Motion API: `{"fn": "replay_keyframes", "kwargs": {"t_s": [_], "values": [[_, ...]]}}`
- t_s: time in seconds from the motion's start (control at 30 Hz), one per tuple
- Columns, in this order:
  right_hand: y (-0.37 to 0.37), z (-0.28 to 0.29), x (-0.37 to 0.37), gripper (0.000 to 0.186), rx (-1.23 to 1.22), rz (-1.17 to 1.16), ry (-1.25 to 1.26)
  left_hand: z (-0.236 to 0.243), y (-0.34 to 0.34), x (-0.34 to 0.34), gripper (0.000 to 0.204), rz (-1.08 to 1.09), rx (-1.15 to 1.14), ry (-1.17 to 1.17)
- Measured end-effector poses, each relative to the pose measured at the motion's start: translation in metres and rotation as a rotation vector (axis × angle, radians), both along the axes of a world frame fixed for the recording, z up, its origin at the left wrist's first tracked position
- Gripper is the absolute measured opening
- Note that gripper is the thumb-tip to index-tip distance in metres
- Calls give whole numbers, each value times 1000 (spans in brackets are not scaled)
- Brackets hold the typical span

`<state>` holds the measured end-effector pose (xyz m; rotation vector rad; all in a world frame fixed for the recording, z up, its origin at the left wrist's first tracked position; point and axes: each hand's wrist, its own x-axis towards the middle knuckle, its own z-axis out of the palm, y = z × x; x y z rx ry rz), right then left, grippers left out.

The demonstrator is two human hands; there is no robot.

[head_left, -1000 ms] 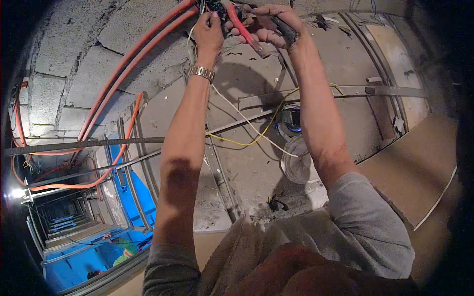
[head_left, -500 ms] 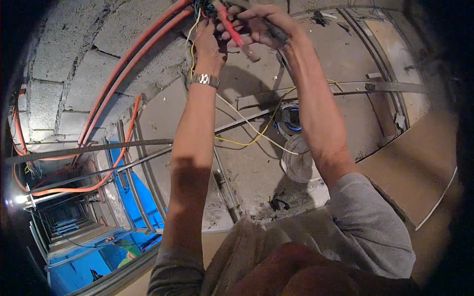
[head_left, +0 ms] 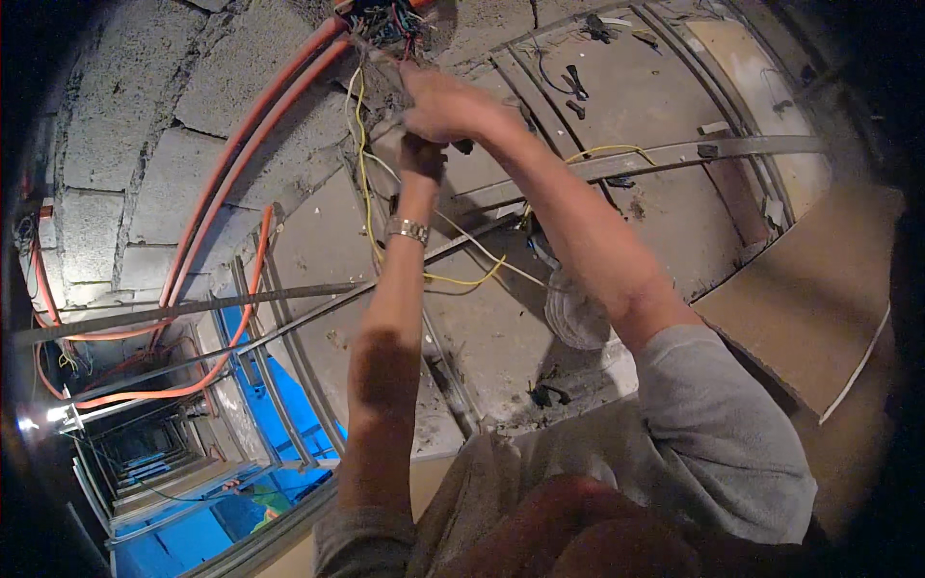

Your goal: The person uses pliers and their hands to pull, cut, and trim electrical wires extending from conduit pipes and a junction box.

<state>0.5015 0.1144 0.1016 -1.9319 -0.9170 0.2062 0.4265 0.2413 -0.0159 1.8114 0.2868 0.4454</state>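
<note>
Both my arms stretch up toward an open junction box (head_left: 385, 21) crowded with thin coloured wires on the block wall. My right hand (head_left: 445, 104) is just below the box, its fingers closed and pointing at the wires; whatever is between them is blurred. Directly beneath it is my left hand (head_left: 421, 162), curled and in shadow, partly covered by the right one. A small dark end (head_left: 464, 146) sticks out beside the left hand; its kind is hidden. A metal-banded watch (head_left: 408, 229) circles my left wrist. A yellow wire (head_left: 364, 164) hangs from the box beside my left forearm.
Two orange conduits (head_left: 236, 144) run down the wall from the box. Metal profiles (head_left: 617, 171) cross below my arms. A pale coil (head_left: 578, 313) lies under my right forearm, and a brown board (head_left: 809, 299) is at right. Far down at left is a blue-lit area (head_left: 193, 525).
My right hand has moved left, over my left hand, which has come lower. The red tool with a clear end and the dark length in my right hand no longer show. The box shows more.
</note>
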Motion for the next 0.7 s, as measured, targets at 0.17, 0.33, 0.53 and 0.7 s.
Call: {"fn": "replay_keyframes", "kwargs": {"t_s": [0.17, 0.33, 0.53, 0.7], "values": [[9, 11, -13, 63, -135, 71, -64, -18, -49, -57, 14, 178, 798, -155], [25, -46, 11, 58, 70, -66, -237, -27, -133, -83, 20, 224, 587, 262], [44, -48, 6, 39, 314, 36, 143, -1, -193, -137, 26, 413, 700, 284], [49, -53, -20, 14, 607, 188, 570, 50, -242, -251, 31, 256, 816, 252]]}}
